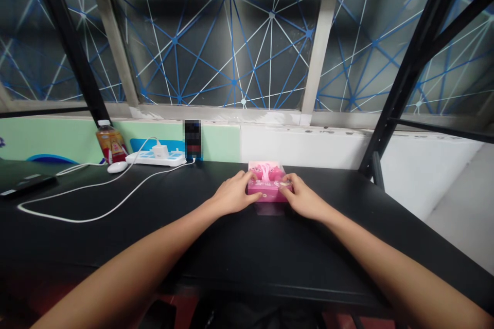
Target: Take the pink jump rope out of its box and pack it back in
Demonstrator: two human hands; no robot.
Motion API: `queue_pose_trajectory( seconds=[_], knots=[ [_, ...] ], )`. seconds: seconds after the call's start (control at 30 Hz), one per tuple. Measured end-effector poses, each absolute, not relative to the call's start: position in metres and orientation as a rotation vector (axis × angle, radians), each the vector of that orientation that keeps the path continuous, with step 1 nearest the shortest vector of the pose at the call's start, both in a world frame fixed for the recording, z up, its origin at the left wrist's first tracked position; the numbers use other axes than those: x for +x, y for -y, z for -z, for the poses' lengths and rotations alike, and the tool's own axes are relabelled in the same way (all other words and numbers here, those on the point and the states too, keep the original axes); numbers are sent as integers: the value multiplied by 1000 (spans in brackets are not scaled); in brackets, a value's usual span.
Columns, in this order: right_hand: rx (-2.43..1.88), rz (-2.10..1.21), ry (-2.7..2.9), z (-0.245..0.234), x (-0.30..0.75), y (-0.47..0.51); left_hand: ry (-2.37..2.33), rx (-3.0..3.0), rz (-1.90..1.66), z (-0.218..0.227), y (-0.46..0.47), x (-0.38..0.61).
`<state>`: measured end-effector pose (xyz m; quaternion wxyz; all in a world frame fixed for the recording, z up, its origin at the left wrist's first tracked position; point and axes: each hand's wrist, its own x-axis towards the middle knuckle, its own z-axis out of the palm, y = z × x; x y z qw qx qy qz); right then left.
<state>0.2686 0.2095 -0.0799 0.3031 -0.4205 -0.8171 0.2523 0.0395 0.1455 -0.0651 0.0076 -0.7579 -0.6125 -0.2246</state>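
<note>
The left arm (146, 252) and the right arm (386, 262) are bare and reach in from the bottom corners, leaning toward each other. The left hand (233, 194) and the right hand (304, 200) are close together and face down. Their fingers (250, 177) curl forward and in.

On my feed, the pink box (269, 182) sits at twelve o'clock, its lid patterned in deeper pink and pale swirls, against a black tabletop (216, 252). Higher up at twelve, the window film (231, 36) shows a web of blue and white lines over dark grey. At eleven o'clock, a mint-green wall band (219, 144) meets white paint, the white power strip (156, 159) carries pale blue squares, and an amber bottle (111, 145) wears a white cap.
</note>
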Motion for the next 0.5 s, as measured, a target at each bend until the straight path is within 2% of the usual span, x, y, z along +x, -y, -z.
queue_pose_trajectory(
  seconds=[0.5],
  knots=[
    [-1188,-742,2044,86,260,-214,1897,-2328,616,67,-145,44]
  ],
)
